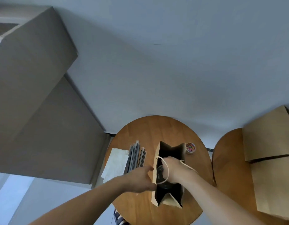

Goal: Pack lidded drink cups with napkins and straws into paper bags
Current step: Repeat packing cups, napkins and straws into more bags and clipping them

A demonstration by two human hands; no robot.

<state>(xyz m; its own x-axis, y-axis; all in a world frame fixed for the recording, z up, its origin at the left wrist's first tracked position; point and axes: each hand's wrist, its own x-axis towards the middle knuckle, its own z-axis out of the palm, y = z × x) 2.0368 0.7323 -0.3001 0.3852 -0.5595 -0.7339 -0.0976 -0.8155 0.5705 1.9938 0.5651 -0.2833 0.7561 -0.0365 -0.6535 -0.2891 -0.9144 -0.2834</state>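
Reaching into the paper bag (170, 200): the right hand (174, 169) is past the rim at frame centre, fingers down in the dark interior. Something dark with a pale glint (160, 170) sits under them, possibly a cup lid. Can't tell whether it's gripped or the hand is just resting there. A cord handle (167, 171) loops over that hand.

The left hand (140, 179) is against the outside of the bag's left wall, thumb and fingers spread, bracing it. It isn't wrapped round anything I can see.

Key geometry: the bag stands upright on the round worktop (140, 130) with its mouth's long axis running top-to-bottom in frame. The straws (136, 158) lie just left of the bag, long axis roughly parallel to the mouth. The napkins (115, 163) are flat, touching the straws on their left. Both sit directly above-left of the left hand, well clear of the right.

Judgement: the cup looks to be going in now. Straws or napkins would be next, and the left hand is the nearer one. A straw lifted along its axis would go into the mouth with little turning.
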